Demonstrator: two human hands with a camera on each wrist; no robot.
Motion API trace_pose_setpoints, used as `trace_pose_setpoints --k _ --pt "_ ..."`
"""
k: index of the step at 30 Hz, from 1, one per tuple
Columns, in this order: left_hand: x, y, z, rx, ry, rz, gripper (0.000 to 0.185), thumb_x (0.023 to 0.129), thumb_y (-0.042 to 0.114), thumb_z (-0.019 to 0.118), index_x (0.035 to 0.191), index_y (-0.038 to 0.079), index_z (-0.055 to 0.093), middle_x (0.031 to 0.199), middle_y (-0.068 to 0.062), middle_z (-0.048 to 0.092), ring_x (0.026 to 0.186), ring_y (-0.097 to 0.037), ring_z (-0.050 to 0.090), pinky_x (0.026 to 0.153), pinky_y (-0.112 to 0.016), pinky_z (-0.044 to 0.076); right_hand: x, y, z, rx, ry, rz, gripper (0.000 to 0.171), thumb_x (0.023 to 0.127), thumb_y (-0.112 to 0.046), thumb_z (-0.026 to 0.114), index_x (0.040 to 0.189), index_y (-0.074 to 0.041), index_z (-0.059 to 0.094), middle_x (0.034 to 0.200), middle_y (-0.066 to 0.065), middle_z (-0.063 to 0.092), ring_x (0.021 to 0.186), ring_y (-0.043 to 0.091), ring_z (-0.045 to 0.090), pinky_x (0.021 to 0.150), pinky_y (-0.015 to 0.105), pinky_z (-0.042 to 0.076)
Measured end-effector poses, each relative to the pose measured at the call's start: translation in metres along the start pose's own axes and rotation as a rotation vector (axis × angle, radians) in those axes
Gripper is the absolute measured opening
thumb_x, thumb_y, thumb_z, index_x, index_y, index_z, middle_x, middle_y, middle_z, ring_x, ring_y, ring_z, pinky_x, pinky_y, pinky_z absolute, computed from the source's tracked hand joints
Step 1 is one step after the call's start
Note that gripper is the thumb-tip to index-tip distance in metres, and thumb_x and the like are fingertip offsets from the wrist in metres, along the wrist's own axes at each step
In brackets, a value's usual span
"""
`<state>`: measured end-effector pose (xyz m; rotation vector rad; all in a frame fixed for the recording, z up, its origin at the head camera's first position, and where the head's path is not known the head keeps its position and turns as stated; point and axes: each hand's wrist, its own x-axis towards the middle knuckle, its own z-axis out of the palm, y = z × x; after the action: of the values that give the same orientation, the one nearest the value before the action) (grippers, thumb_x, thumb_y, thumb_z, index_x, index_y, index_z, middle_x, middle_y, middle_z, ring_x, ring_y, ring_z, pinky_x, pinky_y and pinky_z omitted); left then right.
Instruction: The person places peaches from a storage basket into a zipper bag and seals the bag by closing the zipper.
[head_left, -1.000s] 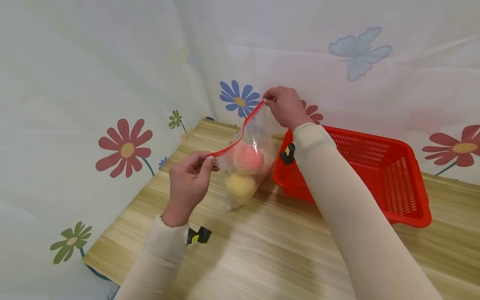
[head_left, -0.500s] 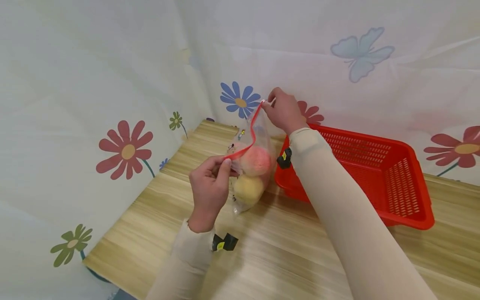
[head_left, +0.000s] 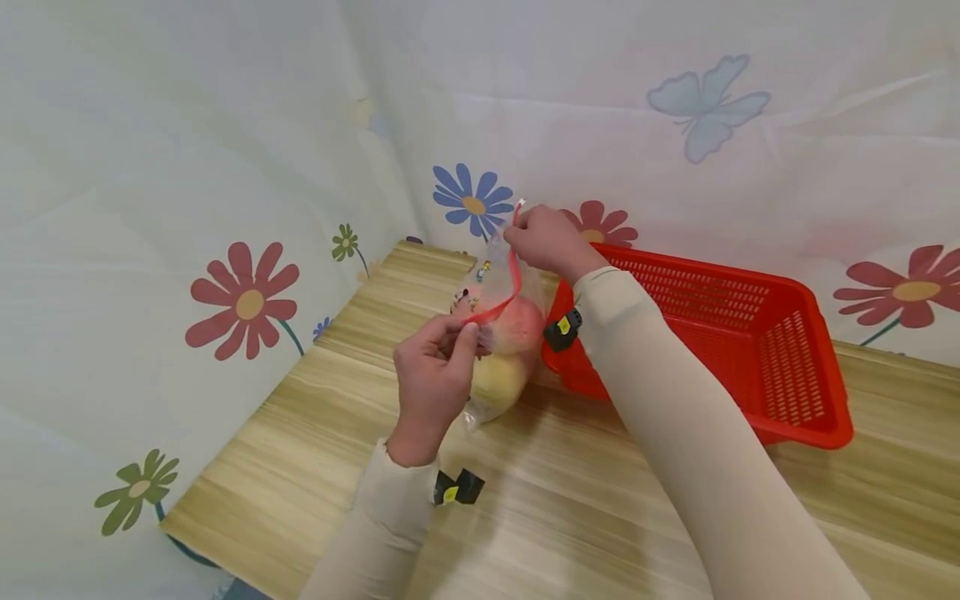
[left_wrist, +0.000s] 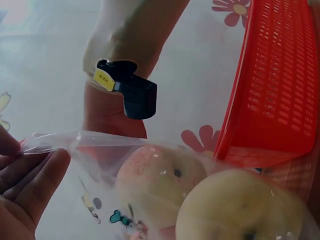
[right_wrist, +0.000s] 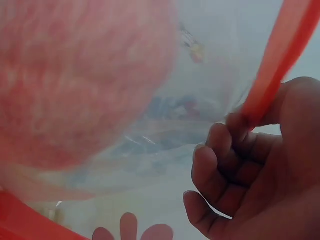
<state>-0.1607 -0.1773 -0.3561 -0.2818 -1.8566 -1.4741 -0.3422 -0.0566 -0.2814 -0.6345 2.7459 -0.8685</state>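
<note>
As the hands draw closer than before, left hand (head_left: 432, 375) and right hand (head_left: 542, 240) pinch the slackened bag (head_left: 504, 333) strip between them.

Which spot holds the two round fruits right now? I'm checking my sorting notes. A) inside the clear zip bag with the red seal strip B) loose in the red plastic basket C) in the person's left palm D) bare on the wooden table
A: the pink fruit and yellow fruit show through the clear zip bag with the red seal strip, pinched by the left hand and right hand.
</note>
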Motion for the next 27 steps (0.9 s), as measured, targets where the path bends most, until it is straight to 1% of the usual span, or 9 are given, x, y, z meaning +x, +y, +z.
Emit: trace_pose_setpoints --k 2,5,8,10,13,18,22,25,27 --pt "0.0 0.001 -0.002 -0.009 -0.061 0.006 0.011 0.09 0.003 0.063 0.091 -0.006 0.071 0.075 -0.017 0.07 0.061 -0.03 0.066 0.06 -0.027 0.058 -0.002 -0.002 -0.001 0.0 0.01 -0.01 0.034 0.099 -0.034 0.047 0.076 -0.009 0.052 0.066 0.006 0.047 0.058 0.018 0.043 0.054 0.025 0.041" --pt "0.004 0.0 -0.009 -0.052 -0.155 -0.022 0.014 0.091 0.003 0.061 0.096 -0.006 0.07 0.08 -0.02 0.071 0.066 -0.028 0.068 0.064 -0.028 0.059 -0.004 -0.006 0.001 0.013 0.014 -0.04 0.032 0.1 -0.035 0.048 0.082 -0.009 0.055 0.07 0.007 0.049 0.061 0.018 0.045 0.055 0.025 0.041" --pt "0.013 -0.006 -0.018 -0.051 -0.196 -0.068 0.02 0.095 0.009 0.059 0.099 -0.007 0.07 0.084 -0.021 0.071 0.068 -0.024 0.068 0.064 -0.03 0.059 -0.005 -0.009 0.005 0.036 0.032 -0.077 0.03 0.1 -0.035 0.05 0.088 -0.009 0.059 0.072 0.007 0.051 0.063 0.019 0.048 0.055 0.024 0.042" --pt "0.026 -0.013 -0.022 0.025 -0.193 -0.081 0.026 0.097 0.017 0.058 0.1 -0.005 0.07 0.086 -0.019 0.071 0.068 -0.021 0.067 0.062 -0.029 0.058 -0.006 -0.011 0.007 0.045 0.053 -0.094 0.03 0.1 -0.035 0.051 0.09 -0.008 0.061 0.072 0.008 0.051 0.063 0.02 0.048 0.055 0.024 0.042" --pt "0.052 -0.026 -0.026 0.212 -0.195 -0.093 0.03 0.098 0.026 0.057 0.105 0.0 0.071 0.088 -0.015 0.071 0.07 -0.018 0.064 0.061 -0.024 0.054 -0.007 -0.013 0.009 0.058 0.072 -0.099 0.028 0.099 -0.033 0.053 0.094 -0.008 0.064 0.074 0.008 0.053 0.065 0.021 0.05 0.055 0.025 0.043" --pt "0.103 -0.035 -0.024 0.482 -0.27 -0.028 0.026 0.1 0.024 0.053 0.115 0.009 0.068 0.102 -0.009 0.069 0.082 -0.019 0.061 0.072 -0.03 0.051 -0.007 -0.015 0.01 0.046 0.051 -0.118 0.026 0.098 -0.032 0.055 0.102 -0.008 0.064 0.086 0.008 0.06 0.074 0.022 0.055 0.06 0.025 0.047" --pt "0.135 -0.035 -0.016 0.608 -0.421 -0.026 0.031 0.102 0.018 0.046 0.13 0.016 0.06 0.127 -0.005 0.062 0.112 -0.021 0.059 0.093 -0.038 0.051 -0.009 -0.017 0.011 0.033 0.036 -0.117 0.025 0.098 -0.03 0.057 0.107 -0.008 0.063 0.094 0.008 0.062 0.08 0.021 0.056 0.064 0.026 0.05" --pt "0.153 -0.036 -0.009 0.682 -0.552 -0.024 0.038 0.102 0.013 0.041 0.137 0.019 0.055 0.14 -0.006 0.052 0.131 -0.024 0.047 0.109 -0.041 0.041 -0.012 -0.02 0.011 0.013 0.034 -0.124 0.024 0.097 -0.029 0.057 0.109 -0.008 0.061 0.096 0.008 0.062 0.079 0.021 0.056 0.063 0.026 0.05" --pt "0.163 -0.039 -0.006 0.734 -0.627 0.015 0.039 0.102 0.009 0.04 0.136 0.017 0.056 0.146 -0.01 0.046 0.138 -0.029 0.039 0.115 -0.044 0.032 -0.014 -0.022 0.011 -0.001 0.032 -0.133 0.025 0.097 -0.029 0.058 0.111 -0.008 0.06 0.098 0.008 0.062 0.077 0.021 0.056 0.063 0.026 0.05"
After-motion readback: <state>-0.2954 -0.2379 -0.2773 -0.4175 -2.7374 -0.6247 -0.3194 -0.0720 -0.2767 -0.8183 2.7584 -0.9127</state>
